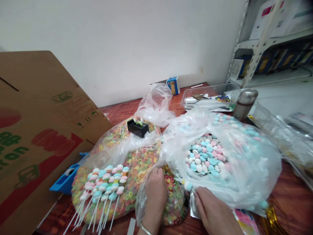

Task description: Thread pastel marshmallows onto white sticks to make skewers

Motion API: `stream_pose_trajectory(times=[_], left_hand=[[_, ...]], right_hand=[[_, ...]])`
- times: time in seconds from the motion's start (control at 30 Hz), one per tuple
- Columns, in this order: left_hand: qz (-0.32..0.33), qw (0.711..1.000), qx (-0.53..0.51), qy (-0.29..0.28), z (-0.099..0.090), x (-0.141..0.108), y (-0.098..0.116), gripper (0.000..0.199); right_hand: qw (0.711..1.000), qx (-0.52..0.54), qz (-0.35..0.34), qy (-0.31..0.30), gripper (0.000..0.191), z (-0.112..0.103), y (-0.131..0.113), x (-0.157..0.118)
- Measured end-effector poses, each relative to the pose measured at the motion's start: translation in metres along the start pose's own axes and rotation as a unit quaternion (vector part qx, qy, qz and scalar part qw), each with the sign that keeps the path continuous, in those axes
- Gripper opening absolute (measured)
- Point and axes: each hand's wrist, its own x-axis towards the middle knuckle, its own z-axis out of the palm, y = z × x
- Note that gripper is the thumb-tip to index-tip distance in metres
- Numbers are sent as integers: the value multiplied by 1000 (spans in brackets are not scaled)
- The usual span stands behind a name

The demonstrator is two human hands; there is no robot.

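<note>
My left hand [156, 186] is curled at the opening of a clear bag of colourful ring-shaped candies [144, 163], with the bag's plastic around the wrist. Its fingertips are hidden. My right hand [212, 209] is closed on a candy skewer [188, 186], which shows a blue and white piece and a yellow one near its tip; most of the stick is hidden. A shiny silver piece [194, 207] lies beside these fingers. Behind them, an open bag [254, 166] holds pink, white and blue round candies [207, 155]. Several finished candy skewers [106, 182] rest on the ring-candy bag at left.
A black tape dispenser [138, 128] sits on the ring-candy bag. A cardboard box [46, 130] and a blue dispenser [65, 179] stand at left. At the back are a clear tray [207, 102] and a metal flask [245, 104]. Gold ties [272, 218] lie at right.
</note>
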Motion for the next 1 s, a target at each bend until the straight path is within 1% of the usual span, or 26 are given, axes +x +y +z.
stream_pose_trajectory(times=[0.03, 0.07, 0.1, 0.13, 0.17, 0.2, 0.27, 0.3, 0.33, 0.37, 0.4, 0.43, 0.47, 0.5, 0.6, 0.63, 0.67, 0.7, 0.73, 0.8, 0.83, 0.87, 0.9, 1.0], left_hand=[[-10, 1000, -29, 9, -1, 0, 2, 22], [-21, 997, -78, 16, -2, 1, 4, 20], [-37, 988, -149, 18, -4, 1, 6, 19], [-60, 970, -237, 9, -6, 2, 9, 17], [-89, 939, -331, -10, -8, 3, 13, 17], [-124, 897, -422, -38, -9, 4, 18, 18], [-194, 799, -561, -95, -12, 4, 29, 24], [-219, 756, -606, -114, -13, 4, 36, 27], [-235, 724, -637, -125, -14, 4, 42, 29], [-244, 701, -658, -127, -14, 3, 47, 30], [-247, 688, -670, -127, -14, 2, 52, 31], [-246, 683, -676, -124, -14, 1, 57, 31], [-242, 686, -676, -121, -15, 0, 61, 30], [-233, 696, -669, -116, -15, -1, 64, 28], [-179, 743, -638, -92, -15, -4, 74, 21], [-165, 750, -636, -83, -15, -3, 77, 20], [-159, 742, -646, -78, -16, -3, 81, 20], [-163, 720, -670, -82, -17, -2, 84, 22], [-174, 684, -702, -97, -19, 0, 87, 25], [-198, 595, -763, -154, -23, 4, 93, 35], [-204, 558, -783, -186, -25, 5, 95, 37], [-206, 531, -793, -215, -26, 7, 97, 36], [-210, 514, -799, -233, -26, 7, 99, 34], [-216, 485, -809, -253, -20, 6, 108, 29]], right_hand=[[1000, 3, 1, -1, 20, -1, 2, 0], [1000, 6, 1, -2, 20, -3, 4, -1], [1000, 11, 1, -4, 20, -5, 7, -2], [1000, 18, -3, -6, 19, -7, 9, -3], [1000, 25, -6, -7, 19, -9, 11, -4], [999, 31, -10, -5, 19, -11, 12, -5], [999, 38, -12, 14, 19, -15, 14, -6], [999, 38, -11, 26, 18, -17, 15, -7], [999, 35, -9, 39, 18, -19, 16, -8], [998, 31, -6, 50, 18, -20, 17, -9], [998, 27, -4, 59, 18, -21, 18, -9], [998, 23, -2, 65, 17, -22, 19, -10], [997, 19, -2, 69, 17, -22, 21, -11], [997, 15, -3, 73, 17, -22, 22, -11], [997, 11, -1, 79, 18, -19, 25, -11], [996, 14, 2, 83, 18, -18, 25, -10], [996, 22, 5, 89, 19, -17, 25, -9], [995, 34, 6, 97, 21, -16, 25, -9], [993, 49, 6, 108, 22, -15, 24, -8], [989, 76, 6, 125, 26, -14, 25, -8], [989, 85, 4, 124, 28, -14, 26, -8], [989, 90, 4, 115, 30, -15, 29, -9], [990, 91, 7, 104, 31, -15, 32, -9], [993, 83, 29, 84, 28, -14, 44, -12]])
